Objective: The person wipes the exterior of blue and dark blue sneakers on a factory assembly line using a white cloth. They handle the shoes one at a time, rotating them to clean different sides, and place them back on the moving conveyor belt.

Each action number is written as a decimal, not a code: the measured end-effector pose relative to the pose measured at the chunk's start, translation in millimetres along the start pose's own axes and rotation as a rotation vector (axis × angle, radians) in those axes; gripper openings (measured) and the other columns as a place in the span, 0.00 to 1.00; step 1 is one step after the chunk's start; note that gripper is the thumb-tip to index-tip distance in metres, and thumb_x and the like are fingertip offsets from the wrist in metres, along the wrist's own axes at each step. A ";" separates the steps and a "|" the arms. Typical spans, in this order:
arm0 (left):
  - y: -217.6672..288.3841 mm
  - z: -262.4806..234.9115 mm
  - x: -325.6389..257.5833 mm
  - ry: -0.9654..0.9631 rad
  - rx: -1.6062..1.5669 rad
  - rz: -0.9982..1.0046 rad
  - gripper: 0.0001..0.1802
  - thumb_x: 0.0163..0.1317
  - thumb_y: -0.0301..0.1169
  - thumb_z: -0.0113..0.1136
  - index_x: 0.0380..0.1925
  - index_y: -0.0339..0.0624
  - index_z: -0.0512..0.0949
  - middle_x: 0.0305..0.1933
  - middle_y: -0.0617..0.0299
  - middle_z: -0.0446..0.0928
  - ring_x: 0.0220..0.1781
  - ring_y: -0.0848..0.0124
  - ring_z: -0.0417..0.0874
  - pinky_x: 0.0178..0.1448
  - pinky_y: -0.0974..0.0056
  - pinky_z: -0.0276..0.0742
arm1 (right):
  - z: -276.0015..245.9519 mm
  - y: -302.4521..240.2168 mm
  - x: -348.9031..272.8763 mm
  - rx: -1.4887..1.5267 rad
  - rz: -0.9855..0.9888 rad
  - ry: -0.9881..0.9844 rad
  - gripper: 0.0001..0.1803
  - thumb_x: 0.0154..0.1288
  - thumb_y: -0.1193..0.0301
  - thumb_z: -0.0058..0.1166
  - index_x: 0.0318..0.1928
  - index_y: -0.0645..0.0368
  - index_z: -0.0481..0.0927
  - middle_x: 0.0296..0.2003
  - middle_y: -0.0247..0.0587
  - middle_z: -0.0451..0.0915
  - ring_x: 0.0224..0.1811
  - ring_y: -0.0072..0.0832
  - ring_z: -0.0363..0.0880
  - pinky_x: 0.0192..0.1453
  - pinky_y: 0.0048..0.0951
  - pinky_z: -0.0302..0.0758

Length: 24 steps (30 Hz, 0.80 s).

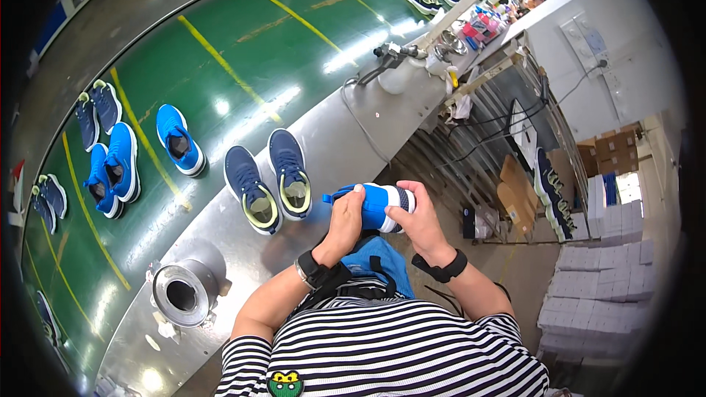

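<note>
Gripping blue shoe (pixel 376 202) — left hand (pixel 348 218) clamped on one end, right hand (pixel 421 222) on the other; navy shoe pair (pixel 287 164) on counter (pixel 351 136), left of left hand.

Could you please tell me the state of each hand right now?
Left hand: closed, holding the blue shoe.
Right hand: closed, holding the same shoe.
</note>
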State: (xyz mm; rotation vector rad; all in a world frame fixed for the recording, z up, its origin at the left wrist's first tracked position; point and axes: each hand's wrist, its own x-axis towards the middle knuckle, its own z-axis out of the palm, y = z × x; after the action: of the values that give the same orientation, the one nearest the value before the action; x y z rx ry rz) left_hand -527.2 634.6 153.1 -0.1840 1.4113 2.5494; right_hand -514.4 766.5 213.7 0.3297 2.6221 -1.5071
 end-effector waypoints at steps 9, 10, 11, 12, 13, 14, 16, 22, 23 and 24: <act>-8.6 22.0 53.2 0.045 0.081 0.007 0.24 0.66 0.40 0.36 0.31 0.29 0.74 0.27 0.61 0.74 0.30 0.75 0.71 0.38 0.69 0.68 | -22.5 15.0 61.1 0.188 -0.009 -0.080 0.27 0.47 0.74 0.59 0.49 0.62 0.65 0.39 0.39 0.70 0.40 0.23 0.70 0.45 0.24 0.70; -9.1 27.7 58.9 0.061 0.118 0.013 0.23 0.66 0.40 0.36 0.31 0.29 0.74 0.28 0.61 0.74 0.31 0.75 0.71 0.38 0.69 0.68 | -26.5 19.9 71.1 0.177 -0.020 -0.092 0.27 0.47 0.74 0.59 0.49 0.62 0.65 0.39 0.39 0.70 0.40 0.23 0.70 0.45 0.24 0.70; -8.8 34.0 65.7 0.078 0.155 0.020 0.23 0.66 0.40 0.36 0.31 0.29 0.74 0.28 0.61 0.74 0.31 0.75 0.71 0.38 0.69 0.68 | -30.5 25.4 81.7 0.165 -0.032 -0.105 0.27 0.47 0.74 0.60 0.49 0.62 0.64 0.39 0.39 0.70 0.40 0.23 0.70 0.45 0.24 0.70; -7.8 41.2 73.2 0.096 0.161 0.035 0.23 0.66 0.40 0.36 0.31 0.29 0.74 0.27 0.61 0.74 0.31 0.75 0.71 0.38 0.69 0.68 | -34.6 30.2 93.5 0.153 -0.045 -0.120 0.27 0.47 0.73 0.60 0.49 0.63 0.64 0.39 0.39 0.70 0.40 0.24 0.70 0.46 0.24 0.70; -8.5 49.3 79.2 0.117 0.165 0.041 0.23 0.67 0.40 0.36 0.31 0.29 0.74 0.27 0.61 0.73 0.31 0.75 0.71 0.38 0.69 0.68 | -40.8 36.2 105.4 0.193 -0.046 -0.174 0.28 0.47 0.73 0.60 0.49 0.63 0.64 0.39 0.39 0.70 0.40 0.23 0.70 0.46 0.24 0.70; -9.9 55.6 86.0 0.139 0.167 0.047 0.23 0.67 0.40 0.36 0.31 0.29 0.74 0.27 0.61 0.73 0.31 0.75 0.71 0.38 0.69 0.68 | -48.3 42.0 118.6 0.232 -0.047 -0.230 0.28 0.47 0.73 0.60 0.49 0.63 0.64 0.39 0.39 0.69 0.40 0.23 0.70 0.46 0.24 0.70; -15.1 61.9 99.3 0.154 0.227 0.060 0.23 0.66 0.41 0.36 0.36 0.30 0.74 0.32 0.60 0.74 0.34 0.75 0.73 0.40 0.69 0.69 | -58.2 47.3 140.7 0.268 -0.038 -0.313 0.28 0.47 0.73 0.60 0.49 0.63 0.64 0.40 0.40 0.69 0.41 0.23 0.69 0.46 0.24 0.70; -18.6 86.9 125.1 0.333 0.382 0.098 0.24 0.67 0.41 0.35 0.32 0.29 0.73 0.25 0.61 0.72 0.29 0.76 0.70 0.35 0.69 0.68 | -73.6 45.2 187.4 0.253 -0.031 -0.440 0.28 0.46 0.74 0.60 0.49 0.63 0.64 0.39 0.40 0.69 0.41 0.23 0.68 0.46 0.24 0.69; -18.1 88.3 128.4 0.346 0.427 0.102 0.24 0.67 0.41 0.35 0.32 0.29 0.73 0.25 0.62 0.72 0.29 0.76 0.69 0.34 0.69 0.67 | -75.1 46.3 194.7 0.266 -0.032 -0.472 0.27 0.46 0.74 0.60 0.48 0.63 0.64 0.39 0.39 0.69 0.41 0.23 0.68 0.46 0.24 0.69; -17.2 93.2 131.2 0.382 0.402 0.116 0.24 0.67 0.41 0.35 0.31 0.30 0.73 0.24 0.63 0.71 0.28 0.76 0.68 0.33 0.69 0.66 | -76.5 47.6 200.6 0.279 -0.031 -0.503 0.27 0.46 0.74 0.60 0.48 0.63 0.64 0.39 0.39 0.69 0.41 0.23 0.68 0.46 0.24 0.69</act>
State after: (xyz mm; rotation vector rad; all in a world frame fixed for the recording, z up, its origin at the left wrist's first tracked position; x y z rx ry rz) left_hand -650.1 739.8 160.2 -0.5547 2.0957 2.3326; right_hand -696.5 883.2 173.6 -0.0694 2.0453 -1.6991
